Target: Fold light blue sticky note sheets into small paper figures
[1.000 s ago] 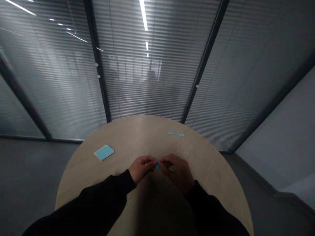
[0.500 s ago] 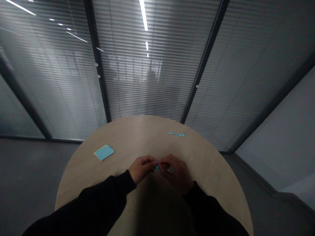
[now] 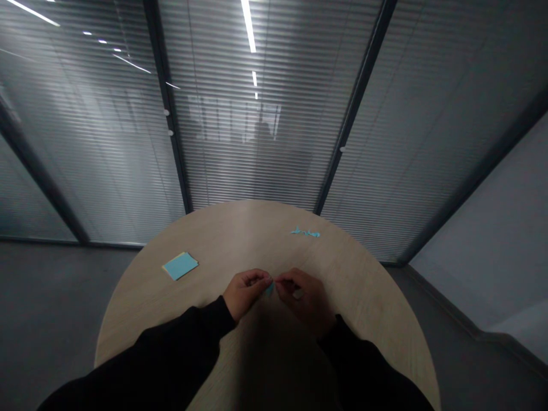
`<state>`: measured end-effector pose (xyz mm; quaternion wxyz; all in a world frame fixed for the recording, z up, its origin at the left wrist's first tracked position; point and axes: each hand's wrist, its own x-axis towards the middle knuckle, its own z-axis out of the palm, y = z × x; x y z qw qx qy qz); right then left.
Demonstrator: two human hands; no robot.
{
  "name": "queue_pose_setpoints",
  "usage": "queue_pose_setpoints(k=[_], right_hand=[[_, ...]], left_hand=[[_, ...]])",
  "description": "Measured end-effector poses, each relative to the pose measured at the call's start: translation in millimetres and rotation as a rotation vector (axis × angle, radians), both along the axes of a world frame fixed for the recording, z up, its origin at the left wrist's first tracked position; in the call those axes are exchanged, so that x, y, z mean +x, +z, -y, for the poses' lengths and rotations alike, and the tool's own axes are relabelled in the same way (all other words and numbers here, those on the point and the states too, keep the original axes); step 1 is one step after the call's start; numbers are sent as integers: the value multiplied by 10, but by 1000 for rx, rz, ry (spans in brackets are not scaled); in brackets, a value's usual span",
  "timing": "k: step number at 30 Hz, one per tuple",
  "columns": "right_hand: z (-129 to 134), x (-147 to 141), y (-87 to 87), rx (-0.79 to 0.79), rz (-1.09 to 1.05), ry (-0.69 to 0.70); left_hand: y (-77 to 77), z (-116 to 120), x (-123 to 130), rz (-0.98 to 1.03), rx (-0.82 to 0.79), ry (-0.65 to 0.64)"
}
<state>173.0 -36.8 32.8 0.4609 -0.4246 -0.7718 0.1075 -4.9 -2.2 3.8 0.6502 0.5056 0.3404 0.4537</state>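
Left hand [image 3: 247,294] and right hand [image 3: 305,302] pinch a blue paper scrap [image 3: 269,289] above the table [image 3: 368,308], fingers nearly closed. Scrap is light and flimsy; hold at edge.

A small scrap of light-blue paper [image 3: 269,289] is pinched between the fingers [image 3: 262,279] of the left hand [image 3: 247,294] and the right hand [image 3: 302,294], just above the near part of a round wooden table [image 3: 240,234]. The fingers hide most of it. Only a narrow, tilted sliver shows, too small to tell whether it is folded or torn.
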Motion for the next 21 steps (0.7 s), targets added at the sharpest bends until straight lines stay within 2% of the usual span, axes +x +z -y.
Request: queue_pose_setpoints(k=[9, 13, 17, 21], right_hand=[[-8, -16, -31, -24, -10, 8], [-14, -19, -37, -43, -38, 6], [-24, -4, -37, -129, -94, -11], [-38, 19, -29, -295, -143, 19]], left_hand=[[33, 9, -18, -36, 108, 0], [22, -6, -5, -35, 71, 34], [-12, -25, -4, 6, 8, 25], [-50, -43, -17, 32, -13, -5]])
